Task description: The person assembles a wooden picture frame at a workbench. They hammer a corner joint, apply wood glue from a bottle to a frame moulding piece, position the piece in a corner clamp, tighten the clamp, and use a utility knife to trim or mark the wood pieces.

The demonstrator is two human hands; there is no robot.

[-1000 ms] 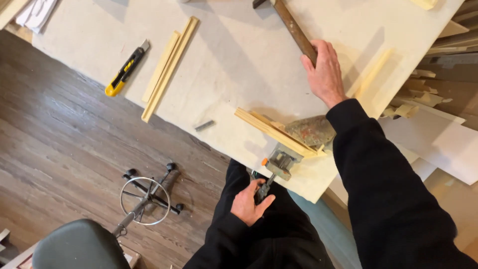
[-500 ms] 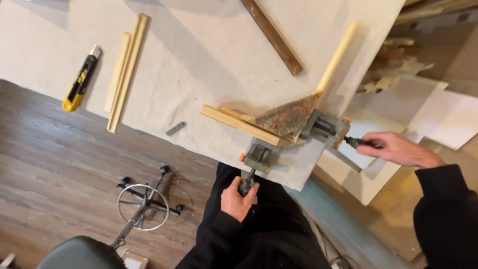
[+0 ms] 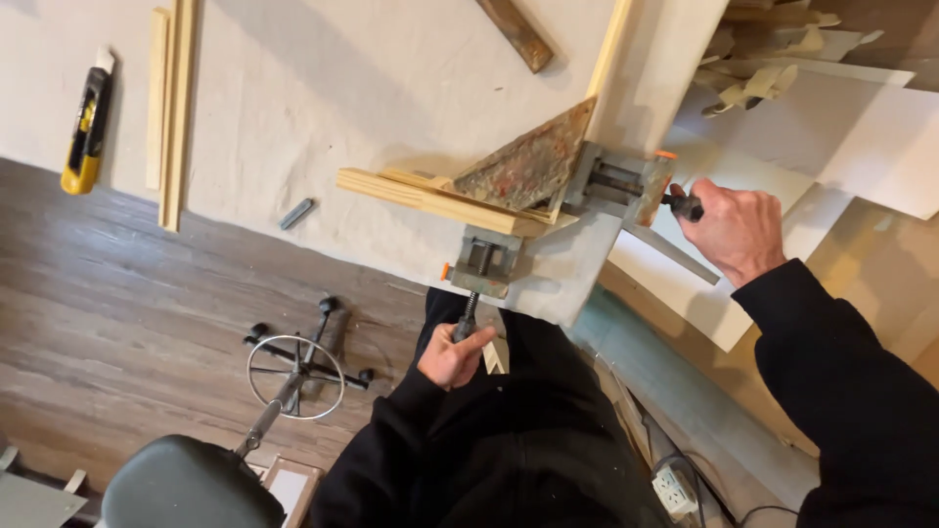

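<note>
— How many things were on the surface [image 3: 323, 88], counted?

— One corner clamp [image 3: 533, 186] with a rusty triangular plate, sitting at the near corner of the surface. It had two screw handles: one pointing down over the near edge, the other pointing out to the right. Two pale wood strips met in it, one lying along the near edge [image 3: 430, 198] and one running up and away along the right edge [image 3: 611, 49]. Farther left lay two more thin wood strips [image 3: 171, 108] side by side, touching, one yellow-and-black utility knife [image 3: 86, 129] just beyond them, and one small grey metal piece [image 3: 295, 212] near the edge between the strips and the clamp. One dark wooden handle [image 3: 518, 34] showed at the top.

— And the hands?

— Two, both in black sleeves. The left hand [image 3: 452, 357] was below the surface edge, its grip clenched around the lower screw handle [image 3: 468, 315]. The right hand [image 3: 738, 230] was off the right edge, its grip closed on the black end of the side screw handle [image 3: 685, 205].

— So where did the clamp lie relative to each grip?

— Above the left one and to the left of the right one, between the two hands.

— Anything on the floor?

— One stool [image 3: 196, 479] with a ringed base on the wooden floor [image 3: 117, 323], and one power strip [image 3: 675, 487] lower right.
</note>
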